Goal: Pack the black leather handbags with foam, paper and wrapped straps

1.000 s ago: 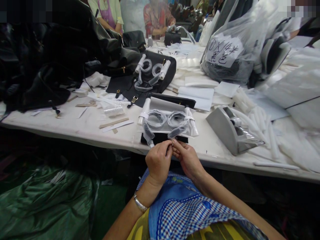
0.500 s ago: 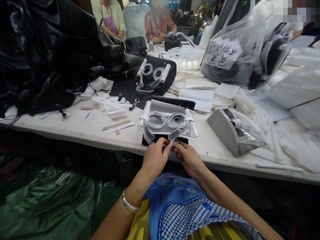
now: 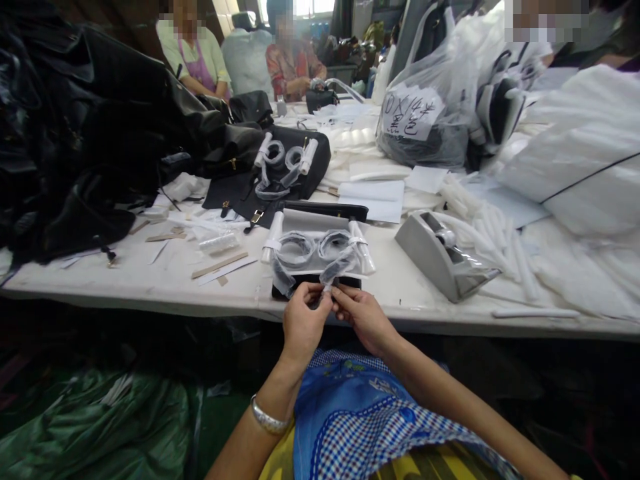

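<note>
A black handbag lies flat at the near edge of the white table, its handles and straps wrapped in clear plastic. My left hand and my right hand meet just in front of it, fingertips pinched together on the end of a plastic-wrapped strap. Both hands are closed. A silver bracelet sits on my left wrist.
A grey tape dispenser stands right of the bag. A second wrapped black bag lies behind. Black bags pile at the left; a clear sack with a handwritten label and white foam sheets fill the right. Other people sit at the far end.
My hands stay pinched on the strap end and have shifted slightly left and up in the view; the camera has tilted, so the table sits a little further left.
</note>
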A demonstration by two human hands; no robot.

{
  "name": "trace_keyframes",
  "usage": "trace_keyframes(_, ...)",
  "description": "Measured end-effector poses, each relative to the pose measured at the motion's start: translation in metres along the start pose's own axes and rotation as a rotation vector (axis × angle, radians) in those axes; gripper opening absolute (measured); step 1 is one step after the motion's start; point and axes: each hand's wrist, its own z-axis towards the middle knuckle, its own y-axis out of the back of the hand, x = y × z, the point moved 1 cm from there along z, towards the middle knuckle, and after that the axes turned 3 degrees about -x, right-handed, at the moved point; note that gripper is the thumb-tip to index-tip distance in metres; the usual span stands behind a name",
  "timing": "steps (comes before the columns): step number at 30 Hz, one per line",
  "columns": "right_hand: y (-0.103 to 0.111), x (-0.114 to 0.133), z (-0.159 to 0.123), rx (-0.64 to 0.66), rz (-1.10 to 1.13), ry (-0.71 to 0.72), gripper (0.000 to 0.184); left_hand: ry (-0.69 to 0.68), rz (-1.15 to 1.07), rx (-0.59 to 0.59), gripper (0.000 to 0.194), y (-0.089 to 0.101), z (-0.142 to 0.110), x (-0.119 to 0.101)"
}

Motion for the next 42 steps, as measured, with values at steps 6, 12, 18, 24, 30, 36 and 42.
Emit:
trace_keyframes(6, 0.061, 0.038, -0.040, -0.289, -0.626, 0.460, 0.026, 0.013, 0.142, -0.016, 0.028, 0.002, -0.001, 0.003)
trace_keyframes(12, 0.182, 0.105, -0.061, -0.957, -1.073, 0.749, 0.032, 0.038, 0.231, 0.029, 0.039, 0.004, 0.004, 0.006)
trace_keyframes(18, 0.233, 0.129, -0.022, -0.805, -0.811, 0.251, 0.030, 0.030, 0.187, 0.022, 0.044, 0.004, 0.006, 0.011)
trace_keyframes(24, 0.228, 0.143, -0.046, -0.677, -0.610, 0.311, 0.035, 0.053, 0.209, 0.024, 0.044, 0.004, 0.007, 0.014)
trace_keyframes(30, 0.226, 0.130, -0.088, -0.722, -0.421, 0.220, 0.042, 0.048, 0.228, 0.004, 0.047, 0.005, 0.007, 0.017)
trace_keyframes(36, 0.239, 0.089, -0.086, -0.906, -0.493, 0.146, 0.052, 0.037, 0.209, -0.012, 0.040, 0.004, 0.003, 0.011)
trace_keyframes(42, 0.166, 0.059, -0.083, -0.708, -0.630, 0.183, 0.036, -0.032, 0.181, -0.048, 0.024, -0.001, -0.006, 0.003)
